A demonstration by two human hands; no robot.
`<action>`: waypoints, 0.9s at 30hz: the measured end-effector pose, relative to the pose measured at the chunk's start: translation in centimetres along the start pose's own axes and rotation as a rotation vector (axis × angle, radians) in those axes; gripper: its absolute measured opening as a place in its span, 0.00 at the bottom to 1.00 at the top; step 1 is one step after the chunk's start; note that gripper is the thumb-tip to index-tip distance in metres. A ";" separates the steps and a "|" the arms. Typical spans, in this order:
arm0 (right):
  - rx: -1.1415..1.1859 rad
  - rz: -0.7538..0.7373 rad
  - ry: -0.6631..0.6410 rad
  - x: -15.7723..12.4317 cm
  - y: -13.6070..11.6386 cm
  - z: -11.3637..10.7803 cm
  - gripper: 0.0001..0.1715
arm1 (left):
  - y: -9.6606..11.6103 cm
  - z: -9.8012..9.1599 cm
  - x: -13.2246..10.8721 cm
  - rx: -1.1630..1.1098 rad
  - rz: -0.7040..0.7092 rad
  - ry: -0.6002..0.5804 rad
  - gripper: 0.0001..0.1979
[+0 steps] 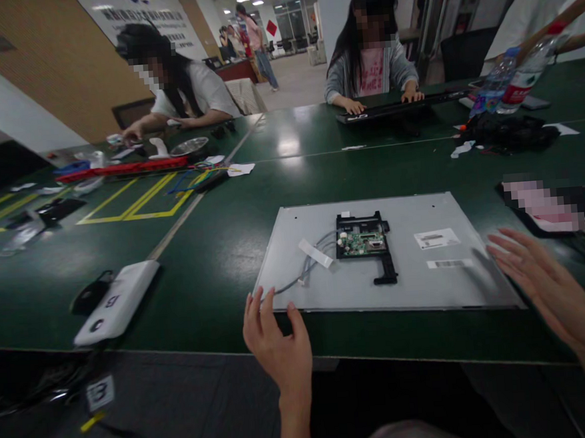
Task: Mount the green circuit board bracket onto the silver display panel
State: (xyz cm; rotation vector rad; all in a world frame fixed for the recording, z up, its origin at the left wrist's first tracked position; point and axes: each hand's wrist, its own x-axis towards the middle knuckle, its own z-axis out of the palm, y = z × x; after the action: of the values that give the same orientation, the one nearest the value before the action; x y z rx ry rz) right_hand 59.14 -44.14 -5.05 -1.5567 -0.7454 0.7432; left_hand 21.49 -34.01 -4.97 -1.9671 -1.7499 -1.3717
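A flat grey metal panel [417, 283], the look of a display's back, lies on the green table before me. On its middle sits a black plastic bracket [387, 266] around a green circuit board [361, 242]. Grey cables [319, 252] run left from the board under a strip of white tape [316, 254]. Two white labels are stuck on the panel's right part. At the near left corner is my left hand [276, 333], fingers apart. My right hand [539, 275] is held along the right edge, fingers stretched out; whether it touches the panel is unclear.
Left of the panel lies a white power bank [118, 303] with a black object beside it. A phone [542, 208] rests at the right. Bottles [523, 83] stand at the back right. Two people sit across the table, one with hands on a long black part [399, 107].
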 end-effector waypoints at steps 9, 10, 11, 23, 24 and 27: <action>-0.316 -0.200 -0.272 -2.0 -1.3 7.2 0.39 | -0.2 -0.1 -0.2 0.008 0.012 0.014 0.15; -0.417 -0.255 -0.339 -2.1 -1.3 7.8 0.41 | -0.2 -0.2 -0.2 0.005 0.008 0.009 0.16; -0.525 -0.309 -0.409 -2.2 -1.4 8.2 0.43 | -0.2 -0.3 -0.2 0.002 0.004 0.005 0.16; -1.040 -0.580 -0.637 -2.3 -1.8 12.7 0.35 | -0.7 -0.4 -0.6 -0.020 0.010 0.046 0.15; -1.045 -0.597 -0.645 -2.4 -1.8 13.3 0.35 | -0.7 -0.4 -0.6 -0.018 0.009 0.046 0.16; -1.036 -0.601 -0.708 -2.2 -2.2 15.2 0.36 | -0.7 -0.3 -0.6 -0.012 0.005 0.043 0.15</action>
State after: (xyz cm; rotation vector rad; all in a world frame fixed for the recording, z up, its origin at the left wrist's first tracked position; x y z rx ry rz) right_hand 45.46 -36.82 -4.24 -1.7618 -2.2700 0.4295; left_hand 20.81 -34.45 -5.48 -1.9323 -1.7206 -1.4153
